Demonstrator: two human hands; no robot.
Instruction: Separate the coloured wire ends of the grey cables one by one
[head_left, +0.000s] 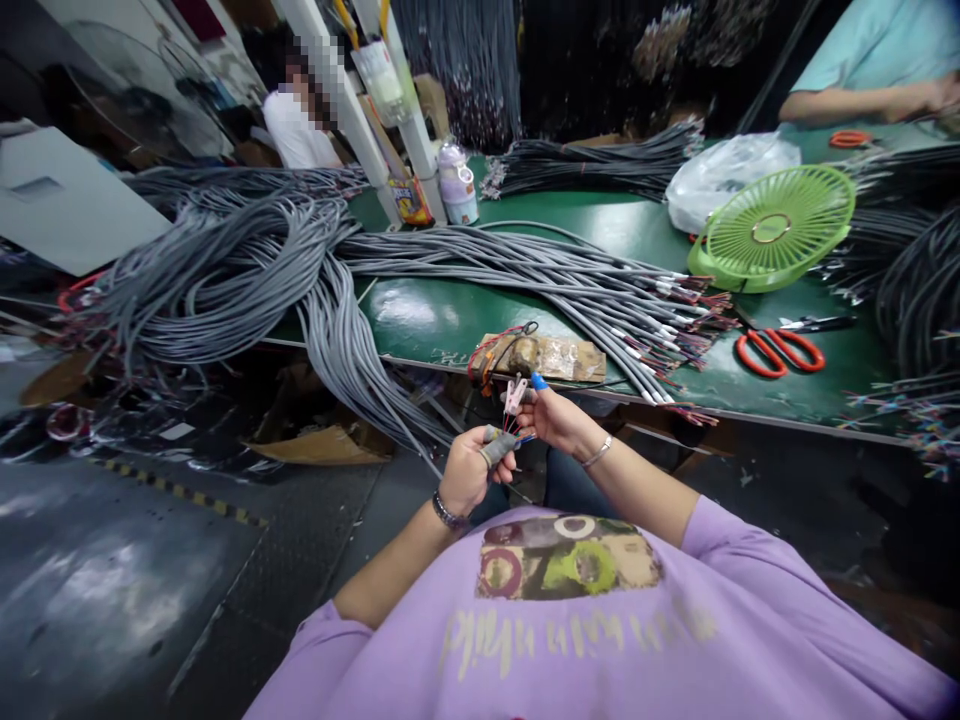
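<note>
My left hand point(478, 464), with grey covers on its fingers, is closed around the end of a grey cable. Thin coloured wires point(509, 424) fan out from that end toward a small pinkish-white piece point(514, 396), whose kind I cannot make out. My right hand point(553, 420) has a blue fingertip cover and curls in close to the same wires, its fingers bent on them; the exact hold is partly hidden. Just beyond both hands, a wooden block point(585, 361) wrapped in clear tape, with red and black leads, lies at the bench edge.
Long bundles of grey cable point(450, 255) cross the green bench point(420, 315) and hang over its front. Orange-handled scissors point(780, 352), a green fan point(780, 225), a plastic bag point(724, 175) and a lilac bottle point(457, 185) rest there. Co-workers sit at far left and right.
</note>
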